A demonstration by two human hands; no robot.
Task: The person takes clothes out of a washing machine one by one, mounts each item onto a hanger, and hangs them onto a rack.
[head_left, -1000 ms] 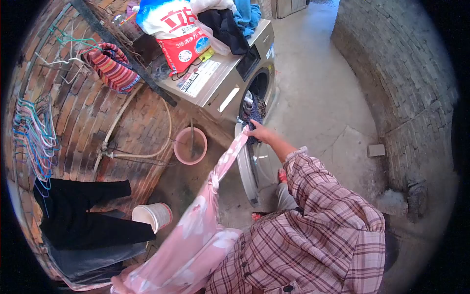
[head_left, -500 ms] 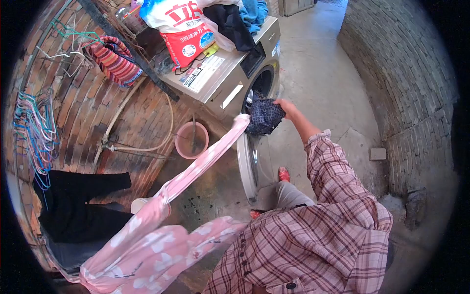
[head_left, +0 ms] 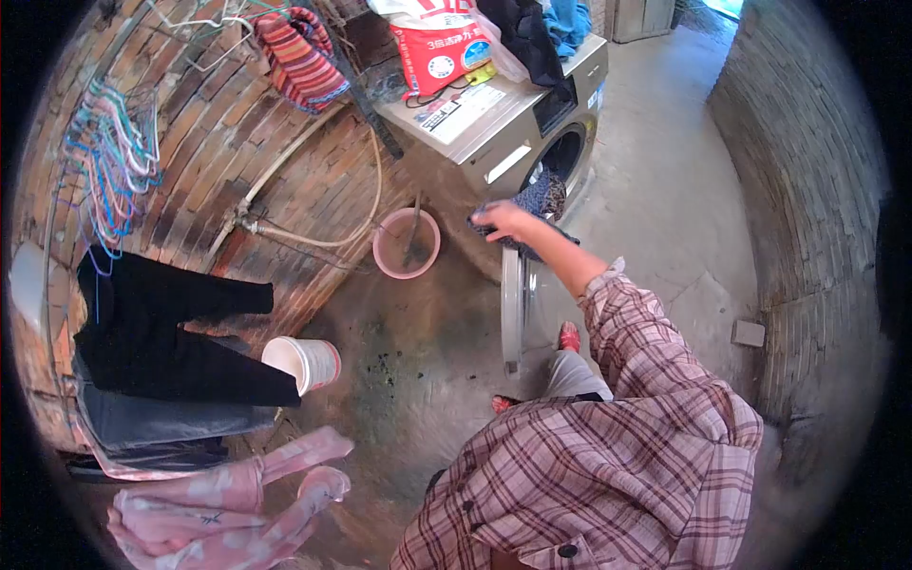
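My right hand (head_left: 505, 221) is closed on a dark blue patterned cloth (head_left: 540, 198), just in front of the washing machine (head_left: 532, 114). The cloth stretches from the drum opening (head_left: 566, 152) to my fingers, and part of it hangs by the open round door (head_left: 513, 313). What kind of garment it is, I cannot tell. At the lower left is a pink garment with white patches (head_left: 204, 503), its long ends blurred and partly out of frame. My left hand is out of view.
A red-and-white detergent bag (head_left: 442, 57) and dark clothing (head_left: 525, 38) lie on the machine. A pink basin (head_left: 382, 252) and a white bucket (head_left: 318, 363) stand on the floor. Hangers (head_left: 114, 161) and black trousers (head_left: 161, 323) hang along the brick wall at left.
The pink garment has come away from the machine door towards the lower left. My right hand has shifted left with the dark cloth, stretching it out. The view has turned left and down.
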